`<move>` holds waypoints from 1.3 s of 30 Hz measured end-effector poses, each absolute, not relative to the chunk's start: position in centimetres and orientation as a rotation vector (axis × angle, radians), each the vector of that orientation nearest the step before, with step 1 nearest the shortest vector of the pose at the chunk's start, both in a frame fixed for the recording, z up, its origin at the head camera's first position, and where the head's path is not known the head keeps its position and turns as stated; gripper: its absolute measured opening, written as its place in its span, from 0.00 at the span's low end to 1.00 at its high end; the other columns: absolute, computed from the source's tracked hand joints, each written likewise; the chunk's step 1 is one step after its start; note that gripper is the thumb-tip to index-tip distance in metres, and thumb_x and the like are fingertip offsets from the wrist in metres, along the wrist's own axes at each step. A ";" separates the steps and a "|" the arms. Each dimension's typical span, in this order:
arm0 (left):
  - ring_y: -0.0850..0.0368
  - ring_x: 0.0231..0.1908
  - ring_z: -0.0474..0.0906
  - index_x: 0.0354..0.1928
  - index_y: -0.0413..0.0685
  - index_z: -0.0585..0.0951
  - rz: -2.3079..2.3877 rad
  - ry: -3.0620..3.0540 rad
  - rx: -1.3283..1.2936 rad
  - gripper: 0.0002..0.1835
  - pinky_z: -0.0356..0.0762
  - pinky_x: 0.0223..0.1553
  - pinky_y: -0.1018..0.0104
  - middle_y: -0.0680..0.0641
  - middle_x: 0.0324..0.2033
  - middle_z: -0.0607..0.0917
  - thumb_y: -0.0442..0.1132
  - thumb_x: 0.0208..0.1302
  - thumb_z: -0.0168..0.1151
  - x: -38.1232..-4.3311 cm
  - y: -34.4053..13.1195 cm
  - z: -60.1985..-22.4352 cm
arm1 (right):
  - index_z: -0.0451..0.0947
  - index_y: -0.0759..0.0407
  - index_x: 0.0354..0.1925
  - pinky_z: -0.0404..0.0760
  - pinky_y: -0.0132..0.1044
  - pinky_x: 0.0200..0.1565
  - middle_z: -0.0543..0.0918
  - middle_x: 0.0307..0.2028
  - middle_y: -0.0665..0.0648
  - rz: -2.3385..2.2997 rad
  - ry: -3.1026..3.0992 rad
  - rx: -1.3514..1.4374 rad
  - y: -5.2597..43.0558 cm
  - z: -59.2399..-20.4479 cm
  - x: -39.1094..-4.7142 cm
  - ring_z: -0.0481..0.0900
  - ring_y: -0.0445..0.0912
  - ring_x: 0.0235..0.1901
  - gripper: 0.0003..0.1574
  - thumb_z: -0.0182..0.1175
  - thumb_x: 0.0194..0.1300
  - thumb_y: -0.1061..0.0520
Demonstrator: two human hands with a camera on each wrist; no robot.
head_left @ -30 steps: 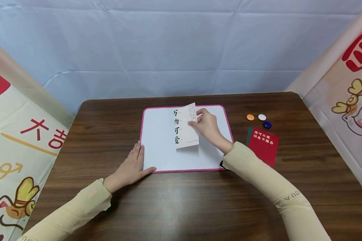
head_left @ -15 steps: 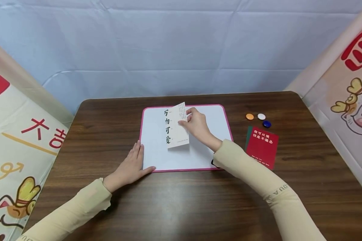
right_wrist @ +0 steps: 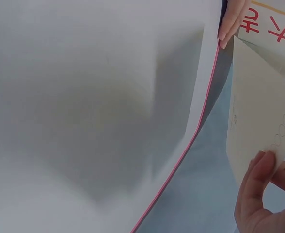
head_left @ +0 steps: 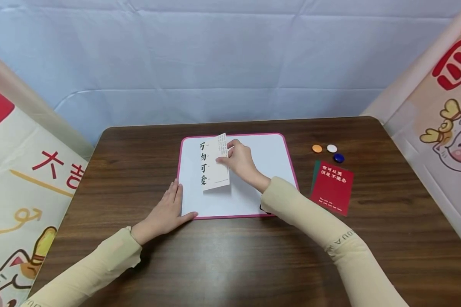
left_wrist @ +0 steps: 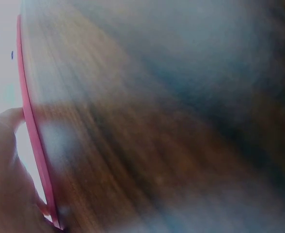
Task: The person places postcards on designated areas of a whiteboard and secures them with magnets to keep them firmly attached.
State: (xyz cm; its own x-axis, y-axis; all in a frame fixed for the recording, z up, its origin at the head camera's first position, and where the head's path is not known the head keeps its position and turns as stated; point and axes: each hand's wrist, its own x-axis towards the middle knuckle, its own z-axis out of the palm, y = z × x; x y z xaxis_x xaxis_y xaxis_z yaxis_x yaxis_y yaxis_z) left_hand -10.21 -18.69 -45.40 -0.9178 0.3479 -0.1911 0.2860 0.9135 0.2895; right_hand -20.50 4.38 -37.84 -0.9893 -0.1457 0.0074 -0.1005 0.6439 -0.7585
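My right hand (head_left: 243, 161) pinches a cream card (head_left: 216, 172) by its right edge, thumb on the printed face. Large dark characters run down the card's left side, which tilts over the left half of a pink-edged whiteboard (head_left: 253, 198). From the right wrist camera the card's back (right_wrist: 256, 97) shows a row of small circles, and the fingers (right_wrist: 259, 179) press on it. My left hand (head_left: 164, 215) rests at the board's lower left corner, fingers along the left edge and thumb on the bottom edge. In the left wrist view the pink rim (left_wrist: 31, 121) passes beside that hand.
Right of the board lies a red card (head_left: 332, 187) with white writing, partly over a green card (head_left: 315, 172). Behind them are three round magnet-like discs: orange (head_left: 316, 148), white (head_left: 332, 148) and blue (head_left: 339, 158). All stand on a brown wooden table (head_left: 223, 264).
My right hand has carried the cream card leftward over the whiteboard, uncovering more of the red card. My left hand stays at the board's corner.
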 end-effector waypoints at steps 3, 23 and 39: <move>0.41 0.68 0.35 0.68 0.30 0.42 0.384 2.836 0.476 0.55 0.46 0.64 0.49 0.34 0.69 0.37 0.69 0.57 0.46 -10.2 -18.7 -45.4 | 0.69 0.67 0.47 0.67 0.29 0.22 0.78 0.26 0.58 -1.283 2.780 -0.215 4.0 -38.0 -20.5 0.70 0.42 0.20 0.29 0.69 0.50 0.56; 0.40 0.68 0.36 0.67 0.28 0.43 0.392 2.840 0.482 0.54 0.47 0.64 0.48 0.32 0.68 0.38 0.67 0.58 0.48 -10.2 -18.6 -45.3 | 0.70 0.66 0.45 0.67 0.28 0.24 0.78 0.27 0.57 -1.231 2.731 -0.140 1.6 -38.6 -20.9 0.71 0.42 0.22 0.29 0.70 0.49 0.55; 0.39 0.68 0.36 0.67 0.28 0.42 0.396 2.844 0.487 0.55 0.47 0.64 0.47 0.32 0.68 0.38 0.68 0.58 0.47 -10.2 -18.7 -45.4 | 0.69 0.68 0.45 0.65 0.26 0.22 0.79 0.28 0.58 -1.259 2.687 -0.171 0.1 -39.2 -21.1 0.70 0.40 0.21 0.28 0.69 0.50 0.55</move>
State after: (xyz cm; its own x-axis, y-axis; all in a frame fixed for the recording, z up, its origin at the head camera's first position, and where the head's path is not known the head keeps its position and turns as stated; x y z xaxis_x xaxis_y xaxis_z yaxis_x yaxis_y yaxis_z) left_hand -10.24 -18.70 -45.42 -0.9187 0.3531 -0.1769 0.2914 0.9084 0.2998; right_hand -21.07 0.15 -39.25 -0.9792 -0.1743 -0.1038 -0.0318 0.6373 -0.7699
